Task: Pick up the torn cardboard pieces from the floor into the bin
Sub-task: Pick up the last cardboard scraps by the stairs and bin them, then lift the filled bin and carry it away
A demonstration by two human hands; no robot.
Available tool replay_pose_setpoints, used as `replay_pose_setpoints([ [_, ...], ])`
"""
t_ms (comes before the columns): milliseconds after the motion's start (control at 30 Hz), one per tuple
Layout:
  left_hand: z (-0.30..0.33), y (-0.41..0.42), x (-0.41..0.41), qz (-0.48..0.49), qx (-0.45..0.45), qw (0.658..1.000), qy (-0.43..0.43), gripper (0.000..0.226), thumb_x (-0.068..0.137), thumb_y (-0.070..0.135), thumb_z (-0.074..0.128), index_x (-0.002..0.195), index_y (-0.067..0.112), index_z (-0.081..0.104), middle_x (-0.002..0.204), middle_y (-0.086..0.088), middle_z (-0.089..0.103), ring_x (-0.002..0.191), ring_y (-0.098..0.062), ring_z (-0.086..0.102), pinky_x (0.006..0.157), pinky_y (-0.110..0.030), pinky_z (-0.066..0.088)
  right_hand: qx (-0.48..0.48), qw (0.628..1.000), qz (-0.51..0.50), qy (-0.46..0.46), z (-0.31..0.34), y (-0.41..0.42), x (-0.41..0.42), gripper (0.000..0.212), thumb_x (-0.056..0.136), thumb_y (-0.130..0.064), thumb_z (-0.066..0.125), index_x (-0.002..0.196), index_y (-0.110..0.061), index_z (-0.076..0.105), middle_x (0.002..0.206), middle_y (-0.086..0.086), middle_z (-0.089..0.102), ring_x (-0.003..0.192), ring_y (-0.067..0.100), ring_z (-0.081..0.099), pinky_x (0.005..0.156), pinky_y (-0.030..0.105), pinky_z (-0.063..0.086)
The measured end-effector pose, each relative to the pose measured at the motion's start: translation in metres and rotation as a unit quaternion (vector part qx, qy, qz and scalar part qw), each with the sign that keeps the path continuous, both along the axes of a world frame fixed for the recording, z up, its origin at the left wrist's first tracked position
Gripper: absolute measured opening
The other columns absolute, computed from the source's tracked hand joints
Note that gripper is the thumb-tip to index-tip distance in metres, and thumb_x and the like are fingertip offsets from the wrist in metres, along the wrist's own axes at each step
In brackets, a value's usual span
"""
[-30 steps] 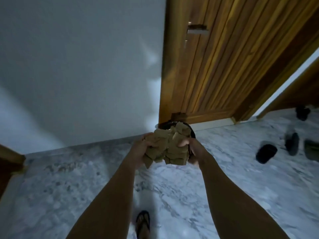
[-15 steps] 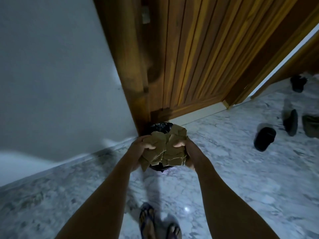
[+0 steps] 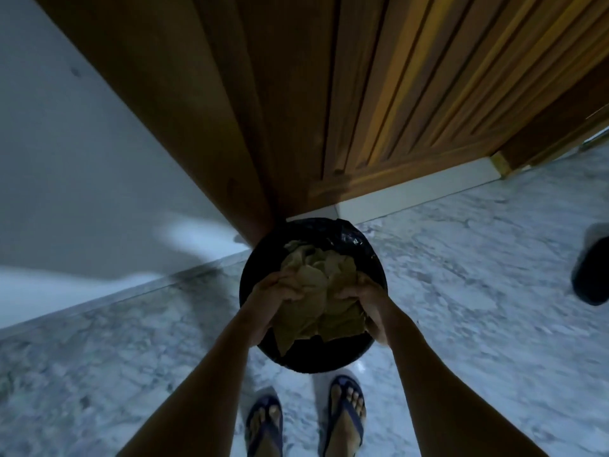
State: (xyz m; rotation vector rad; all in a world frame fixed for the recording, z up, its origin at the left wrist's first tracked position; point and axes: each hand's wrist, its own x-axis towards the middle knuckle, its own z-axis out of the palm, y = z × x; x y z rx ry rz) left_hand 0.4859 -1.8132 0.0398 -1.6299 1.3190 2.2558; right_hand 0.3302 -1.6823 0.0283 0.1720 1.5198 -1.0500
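Brown torn cardboard pieces [image 3: 316, 301] sit bunched between two bare hands, directly over the open black-lined bin [image 3: 263, 258]. Left hand [image 3: 276, 298] curls its fingers onto the bundle's left side; right hand [image 3: 365, 301] clasps the right side likewise. Both forearms reach forward and down, nearly parallel. Bundle's long axis runs away from the person, toward a wooden door [image 3: 395, 94].

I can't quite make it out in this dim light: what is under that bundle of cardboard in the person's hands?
Directly below the cardboard pieces sits a round bin with a black liner. The left hand and right hand grip the bundle. It covers the bin's inside, so its contents cannot be seen.
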Motion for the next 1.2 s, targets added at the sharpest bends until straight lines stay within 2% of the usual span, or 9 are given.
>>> replay_pose_setpoints([
  [233, -0.058, -0.007, -0.017, -0.068, 0.001, 0.997, -0.028, 0.027, 0.089, 0.028, 0.072, 0.116, 0.031, 0.068, 0.114, -0.001, 0.073, 0.104, -0.017, 0.069, 0.080, -0.031, 0.056, 0.037, 0.999, 0.031, 0.003, -0.072, -0.007, 0.005, 0.067, 0.074, -0.025, 0.082, 0.136, -0.025, 0.057, 0.120, 0.008, 0.072, 0.109, 0.034, 0.066, 0.096, 0.055, 0.053],
  [367, -0.069, -0.006, -0.006, -0.162, -0.062, 0.982, -0.079, 0.109, 0.054, 0.090, 0.066, 0.142, 0.027, 0.053, 0.150, -0.013, 0.049, 0.139, -0.036, 0.044, 0.114, -0.055, 0.036, 0.104, 0.993, 0.023, 0.058, -0.065, -0.003, 0.002, 0.112, 0.062, -0.050, 0.088, 0.153, -0.031, 0.026, 0.149, 0.007, 0.043, 0.128, 0.035, 0.050, 0.100, 0.048, 0.049],
  [433, -0.054, -0.011, -0.004, -0.148, -0.060, 0.986, -0.058, 0.085, 0.078, 0.073, 0.064, 0.133, 0.008, 0.059, 0.129, -0.033, 0.056, 0.109, -0.038, 0.064, 0.096, -0.051, 0.052, 0.111, 0.993, 0.018, 0.044, -0.048, -0.003, -0.003, 0.098, 0.073, -0.049, 0.083, 0.152, -0.027, 0.029, 0.147, 0.007, 0.045, 0.118, 0.030, 0.054, 0.085, 0.038, 0.050],
  [500, -0.037, -0.015, -0.003, -0.116, -0.072, 0.989, -0.059, 0.056, 0.086, 0.058, 0.062, 0.118, 0.013, 0.071, 0.113, -0.025, 0.069, 0.092, -0.024, 0.070, 0.087, -0.039, 0.055, 0.114, 0.992, 0.007, 0.056, -0.033, -0.002, -0.011, 0.074, 0.085, -0.035, 0.077, 0.147, -0.022, 0.038, 0.136, 0.007, 0.050, 0.106, 0.025, 0.056, 0.074, 0.034, 0.046],
  [567, -0.028, -0.021, -0.001, -0.125, -0.178, 0.968, -0.129, 0.038, 0.090, 0.049, 0.061, 0.107, 0.017, 0.074, 0.100, -0.008, 0.072, 0.094, -0.022, 0.067, 0.082, -0.032, 0.050, 0.134, 0.982, -0.018, 0.133, -0.025, 0.001, -0.017, 0.055, 0.085, -0.020, 0.076, 0.134, -0.015, 0.052, 0.120, 0.007, 0.057, 0.100, 0.026, 0.060, 0.078, 0.038, 0.050],
  [700, -0.027, -0.033, 0.006, -0.125, -0.362, 0.888, -0.254, 0.051, 0.090, 0.025, 0.064, 0.138, 0.011, 0.055, 0.133, -0.019, 0.053, 0.123, -0.038, 0.052, 0.094, -0.043, 0.045, 0.215, 0.909, 0.042, 0.355, -0.019, 0.014, -0.019, 0.044, 0.087, -0.016, 0.064, 0.130, -0.016, 0.057, 0.120, 0.012, 0.062, 0.115, 0.036, 0.060, 0.087, 0.044, 0.052],
  [867, -0.054, -0.039, 0.017, -0.170, -0.258, 0.898, -0.313, 0.062, 0.087, 0.021, 0.065, 0.142, 0.003, 0.045, 0.134, -0.024, 0.053, 0.124, -0.043, 0.053, 0.095, -0.045, 0.045, 0.293, 0.908, 0.148, 0.259, -0.040, 0.028, -0.017, 0.059, 0.093, -0.017, 0.056, 0.148, -0.008, 0.036, 0.139, 0.021, 0.049, 0.126, 0.041, 0.050, 0.094, 0.047, 0.048],
  [1067, -0.078, -0.049, 0.024, -0.209, -0.257, 0.888, -0.318, 0.047, 0.083, 0.015, 0.066, 0.127, 0.002, 0.055, 0.117, -0.023, 0.066, 0.106, -0.041, 0.064, 0.084, -0.043, 0.053, 0.259, 0.941, 0.081, 0.202, -0.062, 0.043, -0.014, 0.042, 0.090, -0.007, 0.055, 0.131, -0.010, 0.043, 0.106, 0.014, 0.054, 0.099, 0.034, 0.058, 0.084, 0.046, 0.056],
  [1200, -0.073, -0.058, 0.029, -0.134, -0.169, 0.938, -0.273, 0.027, 0.091, 0.000, 0.056, 0.115, 0.010, 0.064, 0.114, -0.023, 0.069, 0.093, -0.036, 0.068, 0.071, -0.045, 0.061, 0.253, 0.945, 0.032, 0.202, -0.060, 0.060, -0.025, 0.020, 0.083, 0.008, 0.053, 0.090, -0.011, 0.055, 0.104, 0.024, 0.066, 0.096, 0.043, 0.067, 0.084, 0.057, 0.058],
])
